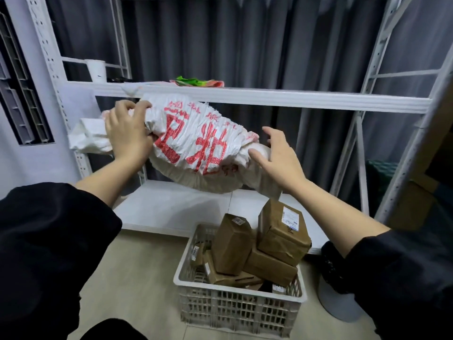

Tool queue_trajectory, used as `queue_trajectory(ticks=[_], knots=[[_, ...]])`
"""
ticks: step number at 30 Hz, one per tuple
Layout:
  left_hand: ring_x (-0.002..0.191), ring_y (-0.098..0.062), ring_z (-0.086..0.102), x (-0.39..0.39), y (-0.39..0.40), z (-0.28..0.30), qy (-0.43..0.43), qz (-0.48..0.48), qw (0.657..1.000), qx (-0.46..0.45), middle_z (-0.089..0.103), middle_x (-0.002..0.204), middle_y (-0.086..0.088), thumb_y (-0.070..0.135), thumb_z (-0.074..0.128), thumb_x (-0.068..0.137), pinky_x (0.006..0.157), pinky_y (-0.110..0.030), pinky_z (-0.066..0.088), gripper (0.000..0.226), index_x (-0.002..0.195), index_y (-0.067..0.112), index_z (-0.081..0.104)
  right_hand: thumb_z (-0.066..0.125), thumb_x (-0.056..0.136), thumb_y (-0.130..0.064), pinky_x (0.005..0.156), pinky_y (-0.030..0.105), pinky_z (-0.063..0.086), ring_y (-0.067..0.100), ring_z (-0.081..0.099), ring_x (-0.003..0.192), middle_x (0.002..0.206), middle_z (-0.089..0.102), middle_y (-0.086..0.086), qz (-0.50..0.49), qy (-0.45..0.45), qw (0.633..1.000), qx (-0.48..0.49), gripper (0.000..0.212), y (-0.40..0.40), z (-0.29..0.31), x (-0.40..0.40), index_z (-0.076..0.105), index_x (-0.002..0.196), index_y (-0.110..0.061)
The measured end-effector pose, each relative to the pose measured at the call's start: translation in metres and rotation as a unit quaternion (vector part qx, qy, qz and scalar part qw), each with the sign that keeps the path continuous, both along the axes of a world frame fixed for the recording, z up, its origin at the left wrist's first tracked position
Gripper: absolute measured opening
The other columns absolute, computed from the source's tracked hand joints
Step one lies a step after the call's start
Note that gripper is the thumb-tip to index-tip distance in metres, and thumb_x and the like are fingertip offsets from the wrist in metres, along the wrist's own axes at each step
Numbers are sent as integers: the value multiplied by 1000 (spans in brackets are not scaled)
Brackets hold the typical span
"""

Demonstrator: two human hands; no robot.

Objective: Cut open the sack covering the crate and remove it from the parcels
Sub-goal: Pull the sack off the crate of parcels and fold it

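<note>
Your hands are both up at the sack (196,146), which hangs bunched in mid-air at the centre of the frame, clear of the crate below it. Your left hand (127,133) has its fingers curled round the gathered left end of the sack and grips it tight, with a loose tail of white cloth sticking out past your wrist toward the left edge. Your right hand (277,155) is spread, fingers fairly straight, thumb and palm lying against the right end of the bundle rather than closing round it.

Behind everything, a white metal shelving rack (245,96) fills the upper and middle frame, with dark grey curtains (245,45) hanging at its back. The sack, white woven cloth with large red characters printed on it, sits just under the front rail of the rack's middle shelf.

Lower centre of the frame, the white slotted plastic crate (235,307) stands on the pale floor, uncovered. Brown cardboard parcels (282,231) are piled in it, several tilted and rising above its rim, some with white labels.

On the middle shelf, upper centre, lies a flat green and pink item (196,82). Upper left on the same shelf stands a white roll (96,69).
</note>
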State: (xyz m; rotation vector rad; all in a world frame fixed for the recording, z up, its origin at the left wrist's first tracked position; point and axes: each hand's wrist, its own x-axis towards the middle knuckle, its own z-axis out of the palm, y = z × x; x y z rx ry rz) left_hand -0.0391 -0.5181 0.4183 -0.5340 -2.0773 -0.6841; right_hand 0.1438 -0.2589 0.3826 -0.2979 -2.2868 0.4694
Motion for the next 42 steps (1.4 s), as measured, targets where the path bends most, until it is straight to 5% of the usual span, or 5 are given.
queue_trajectory(ticks=[4,18,24,32,42], knots=[[112,-39,44,-10,-16,-2,-24,26,999,-6,43,123,-18,7,70,71,100,-48,34,65,129,23,45,32,76,-76,91,44,37,29,52,117,116,57,1,-89,-152,980,-92,57,-3,-5,-30,56,95,-28],[121,-39,49,-71,-111,-18,-406,69,904,119,41,138,-20,48,67,67,106,-45,39,76,132,19,41,53,90,-43,109,48,28,29,31,137,154,21,6,-53,27,955,-290,73,-72,-36,-101,18,149,-16],[47,-23,48,-54,-116,-24,-466,-11,865,185,52,72,-15,8,54,84,32,-14,37,3,86,7,55,40,94,-55,98,39,40,26,43,127,143,39,11,155,-231,859,-429,63,-106,-43,-118,33,141,-14],[35,-7,59,-37,-98,-17,-487,-207,789,311,61,40,5,17,32,97,33,-10,39,34,70,14,54,47,93,-24,87,32,44,13,52,91,108,60,0,259,-194,798,-508,20,-167,-37,-150,62,105,-20],[106,-20,65,-45,-91,-36,-564,-311,748,159,70,112,-4,58,52,85,93,-35,49,49,116,21,63,56,91,-49,64,32,54,20,68,74,81,72,5,322,-178,643,-671,40,-183,-22,-160,64,102,-11]])
